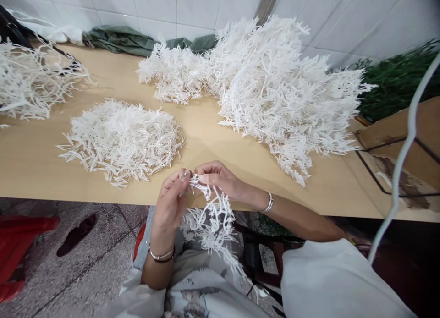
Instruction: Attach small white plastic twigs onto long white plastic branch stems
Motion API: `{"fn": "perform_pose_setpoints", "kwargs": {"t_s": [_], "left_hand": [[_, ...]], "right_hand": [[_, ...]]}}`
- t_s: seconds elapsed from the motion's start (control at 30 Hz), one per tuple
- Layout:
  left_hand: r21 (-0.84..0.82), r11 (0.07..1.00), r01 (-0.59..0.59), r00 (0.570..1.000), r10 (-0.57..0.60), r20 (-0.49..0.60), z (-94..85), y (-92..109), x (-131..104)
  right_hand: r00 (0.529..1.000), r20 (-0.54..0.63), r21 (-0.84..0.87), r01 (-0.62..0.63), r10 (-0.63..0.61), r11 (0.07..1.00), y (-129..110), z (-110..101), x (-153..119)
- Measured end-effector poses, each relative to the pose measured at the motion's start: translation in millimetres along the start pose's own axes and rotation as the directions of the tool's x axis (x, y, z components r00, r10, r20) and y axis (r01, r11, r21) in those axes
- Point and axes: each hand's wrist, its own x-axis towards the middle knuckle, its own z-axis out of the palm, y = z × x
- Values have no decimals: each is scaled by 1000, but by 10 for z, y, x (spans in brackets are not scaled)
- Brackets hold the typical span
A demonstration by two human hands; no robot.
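Observation:
Both hands meet over the front edge of the table (199, 130), pinching the top of a white plastic foliage strand (216, 217). My left hand (172, 196) is closed at its upper end, thumb and fingertips together. Close beside it, my right hand (222, 178) grips the same strand with thumb and bent fingers. The rest of it dangles in front of my shirt towards my lap. What exactly sits between the fingertips is too small to tell. Ahead of my left hand lies a loose pile of small white sprigs (125, 137).
A large heap of white foliage (271, 89) covers the back right of the table. More white stems (30, 79) lie at far left. Green foliage (402, 79), a cardboard box (412, 125) and a white cable (404, 157) are at right. A red stool (24, 244) stands lower left.

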Motion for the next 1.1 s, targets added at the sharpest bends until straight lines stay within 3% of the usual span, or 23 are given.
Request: {"fn": "perform_pose_setpoints", "kwargs": {"t_s": [0.1,0.17,0.27,0.4,0.5,0.6,0.67,0.77,0.87,0.97,1.1], "left_hand": [[217,953,-213,977,213,23,40,-6,-42],[377,880,-288,957,279,78,50,16,-49],[487,816,-313,949,250,192,43,50,-36],[477,833,-281,948,161,276,33,36,-20],[493,822,-286,952,186,242,47,3,-27],[601,724,-339,939,300,169,67,-5,-39],[633,696,-340,936,316,155,65,4,-41],[516,819,-251,964,163,210,28,20,-35],[281,957,-66,946,-30,323,-24,17,-27],[125,988,96,920,-136,369,-50,1,-17],[42,969,243,911,-243,332,-38,1,19]], "right_hand": [[994,29,-185,110,-106,977,-35,-32,22],[994,33,-216,107,-102,970,-46,-66,36],[1000,18,-176,6,-3,984,-30,-149,38],[991,83,-138,-89,101,986,28,-273,-22],[982,130,-97,-127,139,987,69,-313,-79],[982,98,-73,-157,164,985,99,-310,-106],[981,74,-45,-178,181,983,108,-302,-112],[968,129,28,-222,217,975,91,-279,-133],[959,191,110,-232,208,967,39,-229,-179],[963,168,147,-236,211,961,-4,-166,-228],[970,104,203,-235,218,951,20,-123,-264]]}}
